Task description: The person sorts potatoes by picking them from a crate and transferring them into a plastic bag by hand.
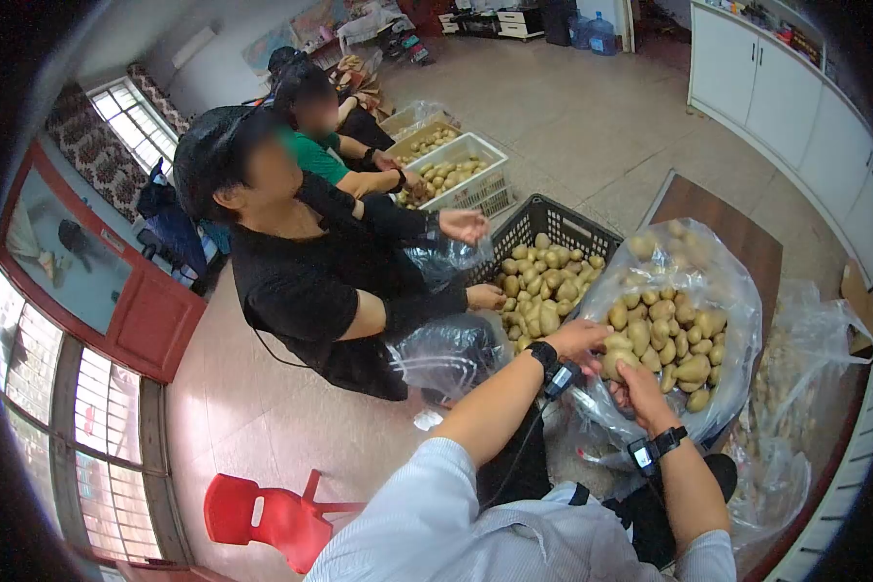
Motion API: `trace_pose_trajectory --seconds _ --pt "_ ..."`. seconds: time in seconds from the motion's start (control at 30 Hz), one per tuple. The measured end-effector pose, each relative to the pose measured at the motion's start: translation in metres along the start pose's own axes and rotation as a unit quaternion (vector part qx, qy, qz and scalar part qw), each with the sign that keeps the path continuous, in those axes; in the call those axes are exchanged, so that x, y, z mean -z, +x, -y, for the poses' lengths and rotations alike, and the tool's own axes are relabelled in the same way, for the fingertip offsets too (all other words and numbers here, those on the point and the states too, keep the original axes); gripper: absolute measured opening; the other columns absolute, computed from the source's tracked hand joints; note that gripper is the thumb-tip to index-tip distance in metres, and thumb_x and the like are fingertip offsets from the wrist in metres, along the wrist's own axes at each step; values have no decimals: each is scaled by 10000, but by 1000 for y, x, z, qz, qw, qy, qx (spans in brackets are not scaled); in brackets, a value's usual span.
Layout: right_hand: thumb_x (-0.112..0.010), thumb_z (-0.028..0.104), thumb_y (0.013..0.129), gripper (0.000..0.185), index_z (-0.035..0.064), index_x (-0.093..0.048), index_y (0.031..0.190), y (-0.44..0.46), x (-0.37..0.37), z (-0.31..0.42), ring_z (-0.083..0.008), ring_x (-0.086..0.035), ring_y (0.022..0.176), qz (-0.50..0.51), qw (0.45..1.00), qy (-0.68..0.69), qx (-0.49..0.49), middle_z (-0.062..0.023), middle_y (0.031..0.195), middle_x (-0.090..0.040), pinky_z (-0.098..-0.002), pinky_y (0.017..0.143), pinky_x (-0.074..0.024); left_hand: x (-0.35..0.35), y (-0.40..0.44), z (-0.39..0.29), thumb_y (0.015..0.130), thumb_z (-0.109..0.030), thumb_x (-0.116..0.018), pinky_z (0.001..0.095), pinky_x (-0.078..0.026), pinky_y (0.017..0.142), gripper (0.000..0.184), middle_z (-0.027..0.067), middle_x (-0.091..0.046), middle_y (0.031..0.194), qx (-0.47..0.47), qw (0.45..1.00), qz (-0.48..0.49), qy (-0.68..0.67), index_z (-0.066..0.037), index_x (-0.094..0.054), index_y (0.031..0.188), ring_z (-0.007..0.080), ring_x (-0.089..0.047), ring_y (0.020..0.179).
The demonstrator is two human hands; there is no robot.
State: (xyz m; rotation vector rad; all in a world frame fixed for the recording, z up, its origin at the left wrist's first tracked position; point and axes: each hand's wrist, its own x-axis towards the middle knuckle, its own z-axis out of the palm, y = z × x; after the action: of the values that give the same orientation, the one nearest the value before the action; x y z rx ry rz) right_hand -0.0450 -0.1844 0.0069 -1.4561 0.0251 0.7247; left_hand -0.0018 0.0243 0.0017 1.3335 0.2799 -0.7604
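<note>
Potatoes [692, 369] fill a clear plastic bag [737, 301], spread wide in front of me. My left hand [580, 344] is closed at the bag's near left side, its fingertips on a pale potato. Just below it my right hand [640, 396] grips a large potato [619, 363] between thumb and fingers, over the heap. The two hands nearly meet, and part of what the left fingers hold is hidden. Both wrists wear black straps with small devices.
Left of the bag stands a black crate [592, 236] of potatoes, where a co-worker [301, 262] reaches in. Farther off, another person works at white crates [470, 155]. A red chair [281, 524] stands at lower left; more plastic bags [795, 388] lie right.
</note>
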Motion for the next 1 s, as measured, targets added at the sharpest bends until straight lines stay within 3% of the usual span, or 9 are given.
trace_pose_trajectory --seconds 0.13,0.23,0.47,0.57,0.67,0.8,0.83,0.93,1.0 --pt "-490 402 955 364 51 -583 917 7 1 -2 -84 -505 503 10 999 -41 12 -12 652 -574 -215 447 -392 -13 -7 -8 909 -446 -520 336 -558 518 514 181 -617 1011 -2 996 77 44 18 -527 1130 241 -655 670" --pt "-473 421 961 389 53 -584 896 8 3 -3 -86 -505 502 12 999 -51 14 -13 633 -570 -215 448 -390 -13 0 -8 909 -452 -551 341 -558 547 489 112 -641 905 26 987 147 53 -29 -513 1152 192 -644 634" --pt "-449 430 970 429 42 -589 853 3 2 2 -89 -492 495 -8 997 -77 17 -11 604 -556 -225 456 -381 -13 -1 -7 920 -378 -564 314 -562 530 402 105 -642 889 2 983 166 76 -28 -510 1111 181 -646 605" --pt "-449 415 971 430 29 -596 853 7 8 -12 -87 -486 494 -18 988 -128 79 -10 604 -552 -227 461 -378 -12 -2 -2 916 -328 -581 321 -576 539 376 106 -643 891 7 990 118 76 -30 -494 1127 201 -666 636" --pt "-453 330 978 349 62 -591 801 3 13 -10 -78 -491 509 0 974 -182 135 7 590 -552 -231 460 -376 -5 5 6 923 -255 -578 359 -597 635 283 154 -617 1040 21 995 100 19 -30 -556 1093 247 -680 763" --pt "-547 210 934 196 45 -614 852 22 25 -50 -70 -513 569 -21 972 -175 156 -1 685 -577 -234 511 -419 7 26 12 911 -209 -598 411 -593 651 386 154 -619 1041 30 994 78 -67 -6 -464 1211 310 -652 800" --pt "-547 210 934 196 45 -614 852 23 29 -59 -70 -513 569 -40 974 -173 143 -1 685 -577 -234 511 -419 11 27 12 933 -247 -562 365 -593 639 336 125 -609 977 16 995 82 -45 -16 -493 1168 281 -663 794" --pt "-586 183 896 159 28 -619 900 18 32 -65 -65 -530 602 -30 941 -242 234 -6 723 -586 -238 533 -447 13 22 3 916 -274 -593 374 -584 612 399 129 -609 1057 30 999 34 -20 -44 -467 1217 281 -656 778" --pt "-626 203 831 220 -2 -634 910 7 33 -56 -308 -639 755 -44 946 -270 175 -184 810 -659 -382 702 -494 19 19 2 920 -281 -585 376 -580 611 391 124 -611 1048 24 1000 15 -13 -55 -468 1217 278 -654 775"
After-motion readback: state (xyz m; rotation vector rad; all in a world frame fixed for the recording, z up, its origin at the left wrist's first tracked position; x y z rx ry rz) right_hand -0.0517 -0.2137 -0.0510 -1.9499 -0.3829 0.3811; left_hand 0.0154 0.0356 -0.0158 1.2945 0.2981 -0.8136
